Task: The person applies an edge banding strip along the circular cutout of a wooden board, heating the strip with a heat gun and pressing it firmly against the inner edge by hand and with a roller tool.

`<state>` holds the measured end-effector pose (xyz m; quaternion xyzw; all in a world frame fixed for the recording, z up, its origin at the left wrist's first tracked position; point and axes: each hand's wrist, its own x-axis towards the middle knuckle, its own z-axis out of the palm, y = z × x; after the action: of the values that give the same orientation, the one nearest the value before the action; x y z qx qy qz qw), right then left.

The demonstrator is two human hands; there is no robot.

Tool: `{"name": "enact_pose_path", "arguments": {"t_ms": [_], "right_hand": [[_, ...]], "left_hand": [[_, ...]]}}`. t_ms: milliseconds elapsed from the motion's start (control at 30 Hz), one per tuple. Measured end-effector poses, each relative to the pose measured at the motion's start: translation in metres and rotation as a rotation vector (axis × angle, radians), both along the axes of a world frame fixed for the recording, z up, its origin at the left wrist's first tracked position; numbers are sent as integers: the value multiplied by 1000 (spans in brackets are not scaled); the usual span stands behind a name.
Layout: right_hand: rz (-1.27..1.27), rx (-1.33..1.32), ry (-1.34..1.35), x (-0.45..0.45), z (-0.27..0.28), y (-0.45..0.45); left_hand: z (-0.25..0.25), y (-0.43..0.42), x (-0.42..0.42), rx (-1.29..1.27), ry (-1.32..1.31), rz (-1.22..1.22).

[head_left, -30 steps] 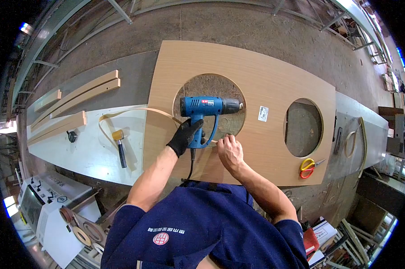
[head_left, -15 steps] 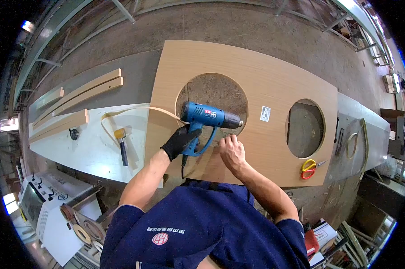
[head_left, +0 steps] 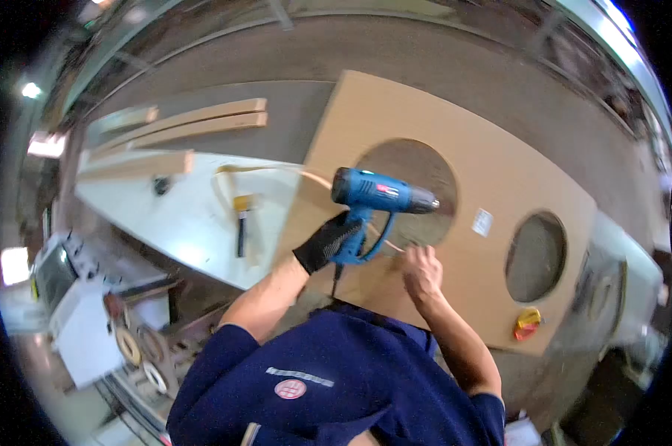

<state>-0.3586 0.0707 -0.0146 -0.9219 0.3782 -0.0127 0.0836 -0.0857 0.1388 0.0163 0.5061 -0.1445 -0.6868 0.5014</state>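
My left hand (head_left: 327, 244), in a black glove, grips the handle of a blue heat gun (head_left: 380, 192). Its metal nozzle points right, over the large round cutout in a wood-grain board (head_left: 492, 175). My bare right hand (head_left: 423, 271) is closed at the cutout's near edge, its fingers pinched on a thin pale edge-banding strip (head_left: 315, 177). From the left the strip runs over the board and passes behind the heat gun; a short length shows again beside my right fingers. Motion blurs the view, and the fingertips are not sharp.
A hammer (head_left: 241, 227) lies on the white sheet (head_left: 195, 238) at left, below several wooden strips (head_left: 195, 126). Scissors with yellow and red handles (head_left: 528, 324) rest on the board near a second round cutout. Grinding discs (head_left: 128, 346) stand lower left.
The whole view has shifted and tilted, moving the board and both hands rightward in the picture. My left hand still holds the heat gun; a bit of strip now shows beside my right fingers.
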Motion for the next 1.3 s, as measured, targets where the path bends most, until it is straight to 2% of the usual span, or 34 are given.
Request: {"name": "enact_pose_path", "arguments": {"t_ms": [67, 167, 267, 333, 400, 500, 600, 633, 700, 733, 767, 800, 900, 967, 1067, 1133, 1167, 1233, 1300], "right_hand": [[-14, 16, 5, -1, -5, 1], [-12, 94, 35, 1, 6, -3], [21, 54, 27, -2, 5, -8], [14, 55, 25, -1, 8, -7], [24, 49, 22, 1, 12, -5], [32, 48, 47, 3, 17, -7], [49, 36, -12, 2, 18, -5], [62, 47, 0, 3, 16, -5], [83, 51, 52, -2, 14, -4], [102, 39, 89, -4, 13, -5], [87, 62, 111, -3, 12, -5], [80, 91, 120, 1, 13, -4], [54, 94, 92, 3, 23, -6], [51, 74, 37, 6, 18, -3], [15, 115, 18, 8, 17, -5], [22, 112, 12, 5, 17, -3], [33, 110, 23, 5, 18, -6], [43, 114, 20, 2, 16, -7], [40, 122, -14, 2, 13, -7]], "left_hand": [[48, 35, 16, -130, 309, 98], [124, 86, 28, -179, 275, 412], [130, 174, 77, 29, -202, 530], [147, 204, 96, 107, -407, 775], [133, 255, 139, 87, -727, 863], [115, 294, 191, 194, -1221, 697], [81, 311, 221, 398, -1408, 642], [62, 306, 229, 438, -1458, 629], [-7, 343, 261, 540, -1741, 470], [-49, 356, 289, 545, -1634, 421], [-42, 324, 268, 491, -1541, 502], [-55, 310, 257, 417, -1624, 616], [-90, 317, 271, 724, -1611, 448], [-56, 303, 249, 739, -1645, 421], [-2, 261, 213, 451, -2087, 390], [-10, 238, 197, 155, -1808, 268], [3, 201, 164, 70, -1891, 190], [-4, 178, 141, 328, -1806, -29], [-20, 172, 133, 372, -1716, 51]]}}
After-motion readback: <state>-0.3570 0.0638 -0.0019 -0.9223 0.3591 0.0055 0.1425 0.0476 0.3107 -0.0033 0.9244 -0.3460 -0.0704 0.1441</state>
